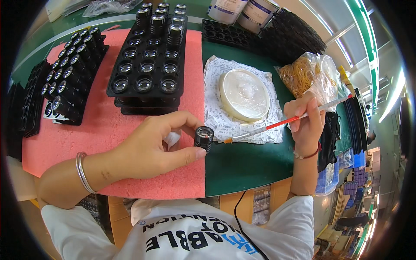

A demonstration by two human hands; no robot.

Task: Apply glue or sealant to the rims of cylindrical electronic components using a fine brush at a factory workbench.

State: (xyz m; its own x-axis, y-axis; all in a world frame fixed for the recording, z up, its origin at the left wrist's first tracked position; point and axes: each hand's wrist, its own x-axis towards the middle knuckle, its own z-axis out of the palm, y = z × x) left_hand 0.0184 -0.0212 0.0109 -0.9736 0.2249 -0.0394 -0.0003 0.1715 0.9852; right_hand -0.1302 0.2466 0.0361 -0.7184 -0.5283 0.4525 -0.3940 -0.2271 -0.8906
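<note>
My left hand [162,145] pinches a black ribbed flashlight head [203,138] between thumb and forefinger, its round glassy end facing up. Something white and crumpled, perhaps tissue [172,139], is tucked in the same palm. In my right hand [307,119] is a slim paintbrush [281,123] with a red and clear handle. Its bristle tip points left, just right of the flashlight head, with a small gap between them. Beyond the brush, a round shallow dish [222,93] of clear, glossy gel lies on printed white paper [212,125].
A black tray stack [145,102] with round lensed pieces stands on the pink foam mat [104,138]. Another loaded tray [65,78] is farther left. Behind the dish are two cans [255,15] and stacked black trays [292,34]. Bagged rubber bands [303,73] sit right.
</note>
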